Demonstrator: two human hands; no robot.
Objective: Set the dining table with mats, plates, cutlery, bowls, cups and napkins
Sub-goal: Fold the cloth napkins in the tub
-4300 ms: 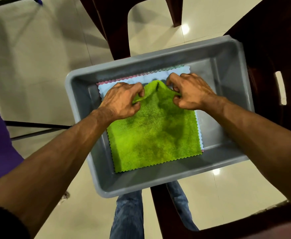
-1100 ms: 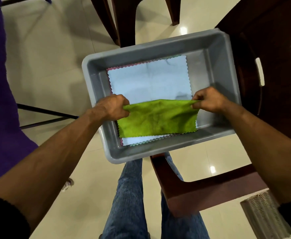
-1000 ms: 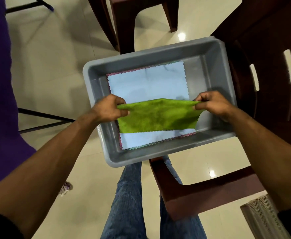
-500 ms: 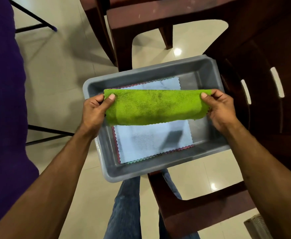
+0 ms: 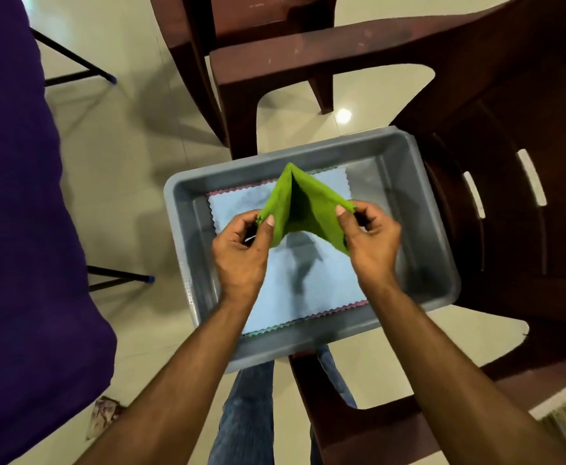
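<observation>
Bare forearms, blue jeans

Both forearms [image 5: 187,374] are bare from the lower edge of the frame up to the wrists, with no sleeve, watch or band showing on either. The left hand [image 5: 241,253] and right hand [image 5: 370,245] carry no rings or gloves; short, pale fingernails [image 5: 270,219] show on the thumbs. At lower centre of the frame, the legs are in faded blue denim jeans [image 5: 246,411], mottled lighter along the thighs.
</observation>
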